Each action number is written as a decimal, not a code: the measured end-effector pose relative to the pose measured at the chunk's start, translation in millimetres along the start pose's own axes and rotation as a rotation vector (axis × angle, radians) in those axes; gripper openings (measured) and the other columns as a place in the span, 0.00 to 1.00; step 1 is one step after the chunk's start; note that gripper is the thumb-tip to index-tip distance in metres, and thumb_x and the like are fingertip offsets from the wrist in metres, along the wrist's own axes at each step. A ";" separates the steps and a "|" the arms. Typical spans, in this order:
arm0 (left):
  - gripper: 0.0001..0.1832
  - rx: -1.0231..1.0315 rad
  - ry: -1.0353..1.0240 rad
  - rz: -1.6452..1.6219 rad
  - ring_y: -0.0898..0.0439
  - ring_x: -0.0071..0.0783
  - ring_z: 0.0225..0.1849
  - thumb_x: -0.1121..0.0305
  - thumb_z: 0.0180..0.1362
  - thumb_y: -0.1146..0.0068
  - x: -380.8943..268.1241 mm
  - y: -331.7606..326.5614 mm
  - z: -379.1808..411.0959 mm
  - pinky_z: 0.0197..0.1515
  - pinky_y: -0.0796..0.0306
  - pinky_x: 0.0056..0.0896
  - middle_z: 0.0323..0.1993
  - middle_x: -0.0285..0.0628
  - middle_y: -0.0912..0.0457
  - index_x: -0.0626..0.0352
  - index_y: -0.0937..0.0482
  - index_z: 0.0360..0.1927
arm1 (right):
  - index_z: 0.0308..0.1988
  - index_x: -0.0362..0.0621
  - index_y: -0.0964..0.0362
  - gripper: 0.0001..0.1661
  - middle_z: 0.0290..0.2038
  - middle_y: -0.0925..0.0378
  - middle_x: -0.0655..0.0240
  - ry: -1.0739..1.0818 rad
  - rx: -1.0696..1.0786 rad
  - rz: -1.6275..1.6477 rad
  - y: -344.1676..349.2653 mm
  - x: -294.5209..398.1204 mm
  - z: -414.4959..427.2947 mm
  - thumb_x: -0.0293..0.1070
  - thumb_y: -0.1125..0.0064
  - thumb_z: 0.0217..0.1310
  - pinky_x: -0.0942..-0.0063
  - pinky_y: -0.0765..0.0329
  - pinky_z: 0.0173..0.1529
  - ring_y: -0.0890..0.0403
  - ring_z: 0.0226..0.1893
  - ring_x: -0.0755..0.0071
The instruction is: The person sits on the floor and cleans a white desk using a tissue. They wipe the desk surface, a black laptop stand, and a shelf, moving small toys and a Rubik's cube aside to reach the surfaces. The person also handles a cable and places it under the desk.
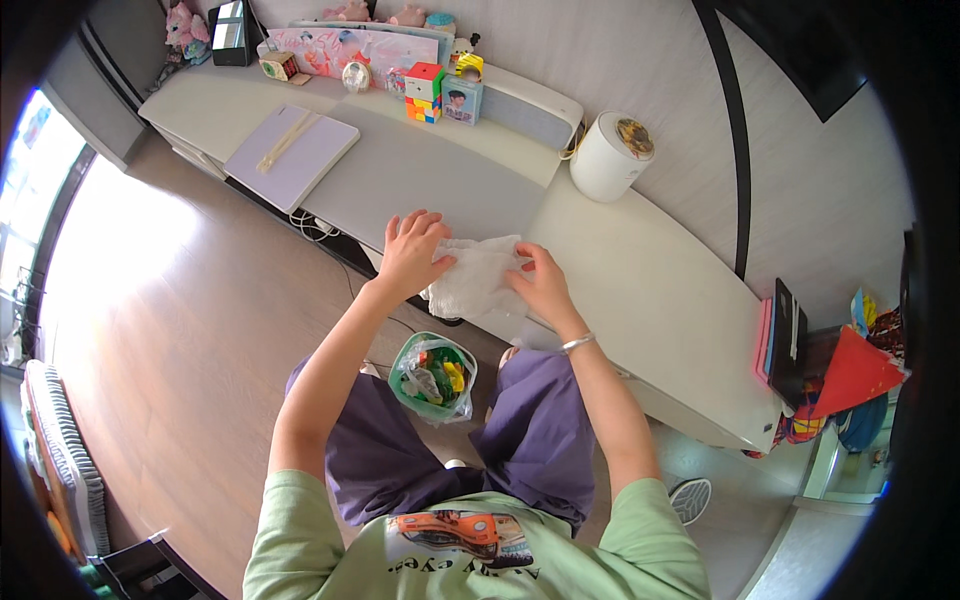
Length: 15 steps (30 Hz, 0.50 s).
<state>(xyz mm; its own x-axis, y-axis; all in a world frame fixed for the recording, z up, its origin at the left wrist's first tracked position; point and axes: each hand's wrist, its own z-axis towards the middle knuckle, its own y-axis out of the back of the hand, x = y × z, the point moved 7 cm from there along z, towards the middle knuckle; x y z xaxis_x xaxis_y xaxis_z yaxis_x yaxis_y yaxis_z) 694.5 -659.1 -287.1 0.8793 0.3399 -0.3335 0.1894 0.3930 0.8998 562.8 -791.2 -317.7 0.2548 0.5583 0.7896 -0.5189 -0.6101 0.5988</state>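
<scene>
A folded white cloth (pixel 480 279) lies at the front edge of the desk (pixel 637 277), its near side hanging a little over that edge. On its left side rests my left hand (pixel 414 253), fingers spread and thumb touching the fabric. My right hand (pixel 541 285) is at the cloth's right side, with the thumb and fingertips pinching its edge. Below the cloth, on the floor between my legs, stands a green waste bin (pixel 403 386). It has a clear plastic liner and holds crumpled wrappers.
A lilac notebook or laptop (pixel 300 165) with a beige strap on top lies at the left. Stacked puzzle cubes (pixel 424 91) and a small card box (pixel 461 100) stand at the back. A white cylindrical device (pixel 606 169) is at the right rear. Cables (pixel 319 225) hang below the desk.
</scene>
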 end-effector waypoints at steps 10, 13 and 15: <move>0.11 0.133 0.230 -0.359 0.29 0.33 0.38 0.61 0.44 0.48 21.1 -15.9 10.4 0.48 0.45 0.37 0.25 0.37 0.26 0.56 0.27 0.29 | 0.33 0.38 0.33 0.12 0.25 0.29 0.68 -0.009 -0.068 0.269 14.7 1.3 -8.5 0.30 0.45 0.45 0.81 0.32 0.32 0.31 0.26 0.78; 0.11 0.267 0.273 -0.301 0.28 0.33 0.33 0.62 0.45 0.50 21.7 -20.5 17.4 0.43 0.40 0.32 0.25 0.39 0.25 0.59 0.26 0.28 | 0.35 0.38 0.33 0.12 0.24 0.30 0.70 -0.048 0.027 0.340 15.2 -7.3 -8.8 0.30 0.46 0.46 0.82 0.32 0.32 0.32 0.25 0.80; 0.10 0.319 0.363 -0.510 0.27 0.31 0.30 0.64 0.46 0.52 25.0 -21.5 19.3 0.38 0.37 0.28 0.24 0.39 0.25 0.60 0.26 0.28 | 0.37 0.39 0.32 0.14 0.23 0.31 0.70 -0.109 0.074 0.380 18.8 -8.1 -11.1 0.29 0.47 0.46 0.82 0.33 0.31 0.32 0.25 0.81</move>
<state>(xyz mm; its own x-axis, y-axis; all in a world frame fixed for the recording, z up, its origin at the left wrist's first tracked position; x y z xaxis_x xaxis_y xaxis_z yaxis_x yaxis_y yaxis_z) 720.9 -675.6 -309.4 0.4556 0.4660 -0.7585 0.7070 0.3283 0.6264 541.9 -801.0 -314.4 0.1433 0.2251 0.9637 -0.5335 -0.8026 0.2668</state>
